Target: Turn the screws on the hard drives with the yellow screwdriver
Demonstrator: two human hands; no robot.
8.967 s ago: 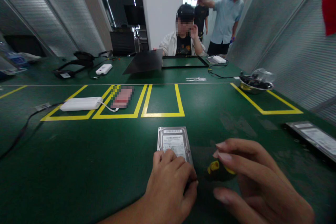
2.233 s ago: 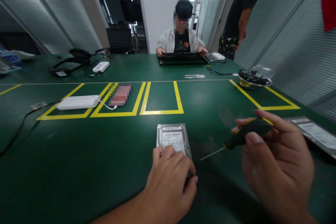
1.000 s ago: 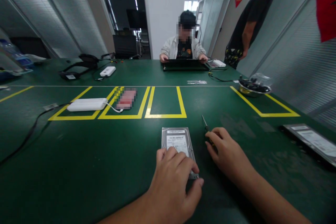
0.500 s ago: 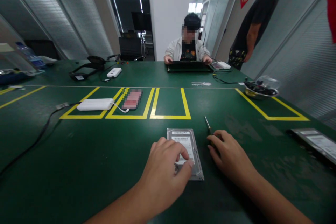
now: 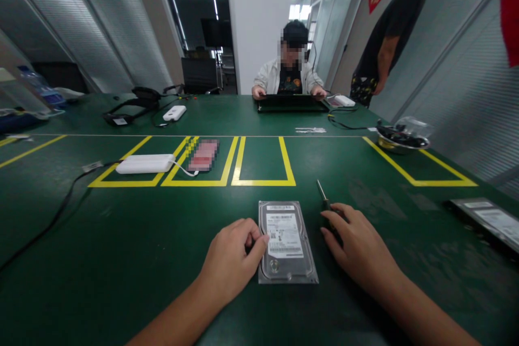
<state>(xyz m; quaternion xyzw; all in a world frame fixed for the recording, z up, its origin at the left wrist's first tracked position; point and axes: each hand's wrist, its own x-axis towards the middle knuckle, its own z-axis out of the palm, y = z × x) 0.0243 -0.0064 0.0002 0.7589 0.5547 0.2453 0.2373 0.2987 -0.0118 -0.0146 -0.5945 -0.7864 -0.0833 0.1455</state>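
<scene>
L grip [image 5: 232,253] is held w/ fingers [image 5: 252,227] curled; R grip [image 5: 357,235] is turned inward, fingers bent, thumb [image 5: 331,240] set apart.

Silver hard drive [image 5: 287,243], label up, flat; screwdriver [image 5: 323,194], metal shaft pointing away, alongside

A green tabletop [image 5: 162,243] is marked with yellow tape outlines [image 5: 263,183]. Front and centre lies a hard drive [image 5: 284,232], label up; just right of it is a screwdriver [image 5: 323,193], handle partly hidden. A second drive [image 5: 492,221] sits at the right edge, near a metal bowl [image 5: 395,145]. Toward the left are a white oblong device [image 5: 145,164], a blurred pink rectangle [image 5: 204,155] and a black cable [image 5: 65,205]. Farther back sits black strapped gear [image 5: 135,105].
</scene>
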